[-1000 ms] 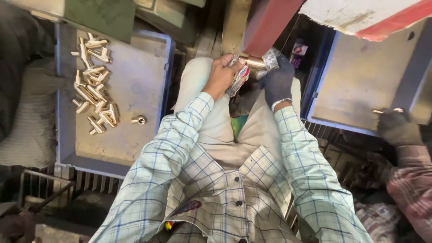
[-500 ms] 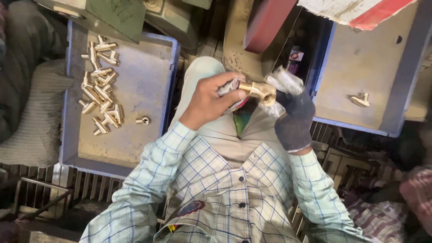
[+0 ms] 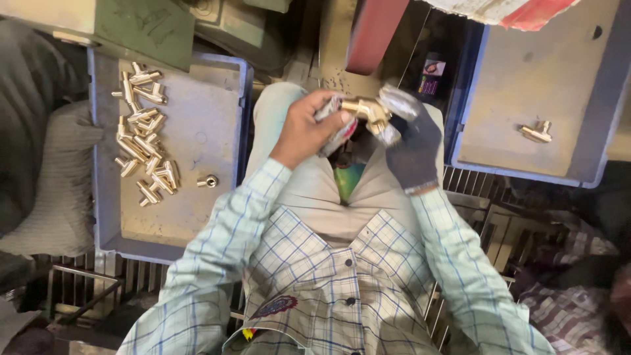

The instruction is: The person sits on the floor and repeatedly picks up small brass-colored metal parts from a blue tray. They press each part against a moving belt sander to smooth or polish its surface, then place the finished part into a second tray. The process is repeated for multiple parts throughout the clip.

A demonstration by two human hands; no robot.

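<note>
The brass fitting (image 3: 368, 113) is gripped above the lap between both hands: the bare left hand (image 3: 307, 131) closed around a cloth (image 3: 336, 125), the gloved right hand (image 3: 411, 141) closed on the fitting's end. A firm, steady hold is advised while it is wiped.

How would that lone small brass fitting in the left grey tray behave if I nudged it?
The lone small brass fitting looks solid metal, so probably heavy for its size. Its rounded body may roll across the flat grey tray. Stiff, hardly fragile.
</note>
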